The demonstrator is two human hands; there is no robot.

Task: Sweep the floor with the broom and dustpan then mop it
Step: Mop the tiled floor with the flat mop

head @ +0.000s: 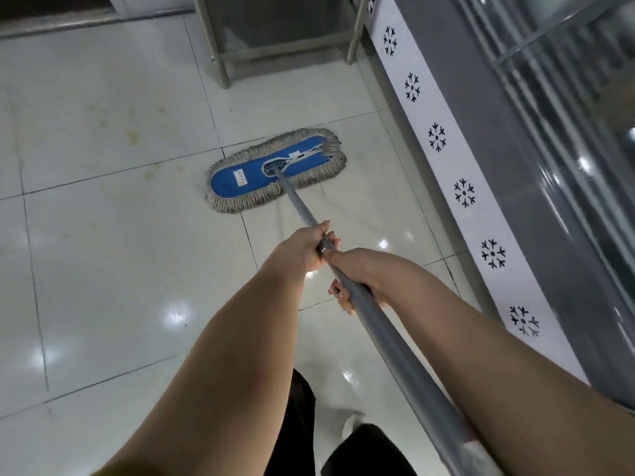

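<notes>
Head view, looking down at a white tiled floor (pixel 113 269), glossy with light reflections. Flat mop head (pixel 275 170), blue pad with a grey-beige string fringe, lies flat on the floor in mid-frame across a tile joint, its long side running left-low to right-high. Grey mop handle (pixel 395 345) rises from the middle of the pad toward the bottom right of the frame.

Both hands are on the handle. Left hand (pixel 302 249) is the lower one, nearer the mop head, fingers (pixel 330 235) clenched round the pole, dark nails visible. Right hand (pixel 360 280) sits just behind it, nearly touching, fingers (pixel 338 293) wrapped under the pole and grasping it. Both forearms are bare.

Yellowish stains (pixel 132 135) mark the tiles left of the mop head, apart from it. Metal frame legs (pixel 220 63) stand on the floor at the top, beyond the mop. Along the right runs a grey cabinet (pixel 515 173) with a white strip of black snowflake marks (pixel 464 194) at its base; the mop head's right end is near it, not touching. Dark trousers (pixel 299 424) and a white shoe (pixel 354 424) show at the bottom.

No broom or dustpan in view.
</notes>
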